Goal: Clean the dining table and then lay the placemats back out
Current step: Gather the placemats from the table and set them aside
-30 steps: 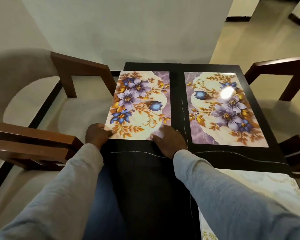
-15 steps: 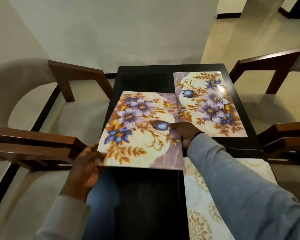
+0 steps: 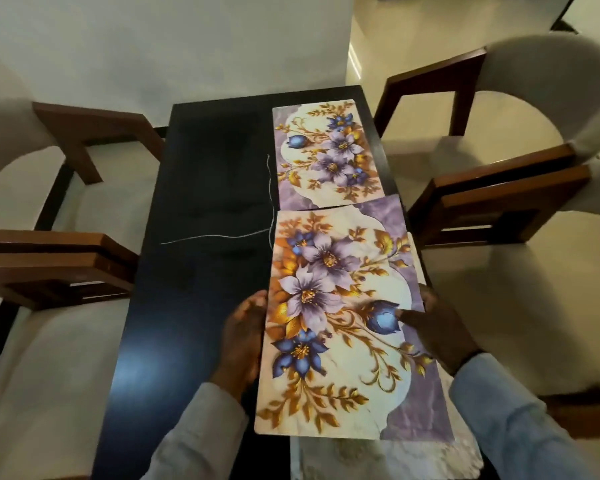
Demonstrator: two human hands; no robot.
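I hold a floral placemat [image 3: 340,323] with purple and blue flowers above the near right part of the black dining table [image 3: 201,271]. My left hand [image 3: 245,336] grips its left edge, and my right hand [image 3: 433,327] grips its right edge with the thumb on top. A second floral placemat [image 3: 326,154] lies flat at the table's far right. Under the held mat lies a pale placemat with gold patterns [image 3: 385,455], mostly hidden.
Wooden chairs with pale cushions stand on both sides: two on the left [image 3: 66,265] and two on the right [image 3: 499,188]. A thin pale thread [image 3: 222,236] lies across the dark table top. A white wall is beyond the table's far end.
The placemat was lifted from the table's far left and carried right and toward me, over the pale mat. My hands shifted from its near edge to its two sides.
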